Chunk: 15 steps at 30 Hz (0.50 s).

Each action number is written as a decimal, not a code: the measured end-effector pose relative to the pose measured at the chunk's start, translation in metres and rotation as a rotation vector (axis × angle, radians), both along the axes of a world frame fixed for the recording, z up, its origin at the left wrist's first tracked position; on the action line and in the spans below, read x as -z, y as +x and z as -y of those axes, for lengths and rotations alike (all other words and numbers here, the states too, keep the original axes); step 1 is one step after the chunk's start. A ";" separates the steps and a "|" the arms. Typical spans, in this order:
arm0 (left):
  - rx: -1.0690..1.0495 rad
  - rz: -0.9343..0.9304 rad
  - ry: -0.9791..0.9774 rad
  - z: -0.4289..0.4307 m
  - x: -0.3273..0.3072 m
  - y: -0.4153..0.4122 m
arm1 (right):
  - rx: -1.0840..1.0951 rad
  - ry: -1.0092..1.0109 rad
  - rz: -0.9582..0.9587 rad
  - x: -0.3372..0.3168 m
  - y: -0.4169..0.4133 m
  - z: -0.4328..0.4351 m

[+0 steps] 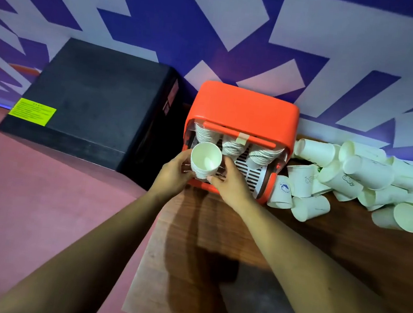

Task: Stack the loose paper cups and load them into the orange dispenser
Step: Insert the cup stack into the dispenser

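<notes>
The orange dispenser (pixel 246 109) stands on the wooden table against the wall, its front open toward me. Inside it hang three rows of nested white cups (pixel 232 146). Both hands hold a stack of white paper cups (pixel 205 162), mouth up, in front of the dispenser's left column. My left hand (pixel 173 170) grips the stack from the left and my right hand (pixel 230 182) grips it from the right. A heap of loose paper cups (pixel 361 177) lies on the table to the right of the dispenser.
A black box (pixel 91 103) with a yellow label stands just left of the dispenser. The wooden table (pixel 293 242) stretches toward me, with its left edge under my arms. A purple and white patterned wall rises behind everything.
</notes>
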State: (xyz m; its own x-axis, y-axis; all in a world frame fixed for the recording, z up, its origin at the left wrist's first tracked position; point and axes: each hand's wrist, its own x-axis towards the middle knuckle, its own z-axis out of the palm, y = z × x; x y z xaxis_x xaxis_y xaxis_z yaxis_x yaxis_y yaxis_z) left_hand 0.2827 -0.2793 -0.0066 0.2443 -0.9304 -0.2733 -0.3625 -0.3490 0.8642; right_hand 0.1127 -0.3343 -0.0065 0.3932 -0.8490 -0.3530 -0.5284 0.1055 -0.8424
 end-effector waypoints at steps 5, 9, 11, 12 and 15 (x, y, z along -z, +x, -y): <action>-0.039 -0.017 0.014 0.008 0.008 0.002 | 0.041 -0.042 -0.028 0.005 0.007 0.006; -0.040 -0.030 0.019 0.015 0.012 0.001 | 0.070 -0.059 -0.071 0.009 0.011 0.011; -0.044 -0.043 0.011 0.017 0.013 0.000 | 0.086 -0.065 -0.070 0.011 0.012 0.011; -0.044 -0.041 0.008 0.018 0.013 0.000 | 0.092 -0.072 -0.073 0.012 0.013 0.011; -0.053 -0.025 0.006 0.020 0.010 -0.001 | 0.098 -0.107 -0.124 0.010 0.015 0.012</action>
State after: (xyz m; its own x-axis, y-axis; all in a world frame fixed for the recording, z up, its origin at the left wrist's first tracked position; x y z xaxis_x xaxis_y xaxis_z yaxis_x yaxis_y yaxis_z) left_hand 0.2819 -0.2993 -0.0169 0.2861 -0.9146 -0.2856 -0.3221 -0.3726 0.8703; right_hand 0.1279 -0.3462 -0.0166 0.2663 -0.9162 -0.2995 -0.6206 0.0748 -0.7806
